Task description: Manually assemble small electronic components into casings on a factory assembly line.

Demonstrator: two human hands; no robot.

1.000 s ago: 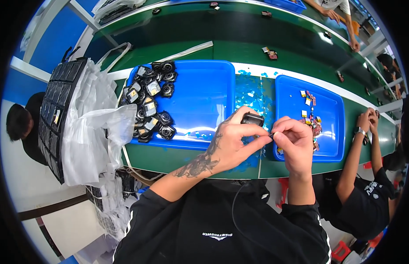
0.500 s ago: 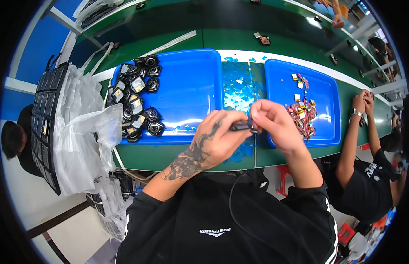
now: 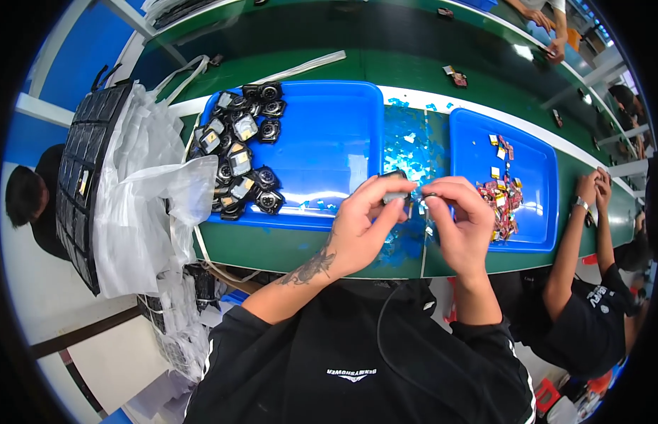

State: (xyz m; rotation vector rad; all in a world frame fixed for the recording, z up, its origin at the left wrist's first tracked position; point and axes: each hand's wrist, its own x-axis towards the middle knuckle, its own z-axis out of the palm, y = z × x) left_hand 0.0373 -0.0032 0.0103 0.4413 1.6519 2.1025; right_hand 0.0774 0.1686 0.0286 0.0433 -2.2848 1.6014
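Over the table's front part, my left hand [image 3: 357, 230] is closed around a small black watch case [image 3: 392, 175], held between thumb and fingers. Close beside it my right hand [image 3: 464, 226] pinches with thumb and forefinger; a tiny dark piece shows at the fingertips, too small to name. In the large blue tray [image 3: 325, 141] to the left lies a heap of black watch cases [image 3: 240, 159], some showing pale square insides. The smaller blue tray [image 3: 539, 212] on the right holds a pile of small red circuit boards [image 3: 504, 201] with yellow-and-silver parts.
Blue film scraps [image 3: 406, 152] litter the green table [image 3: 307, 249] between the trays. Clear plastic sheeting [image 3: 138, 212] hangs beside a stacked black tray [image 3: 88, 177] at the left. A co-worker's hands [image 3: 594, 187] are at the right; a conveyor [image 3: 385, 56] runs behind.
The view has shifted, so the trays appear farther right. My left hand's grip on the watch case has turned, with the case now higher at the fingers; my right hand has drawn slightly away.
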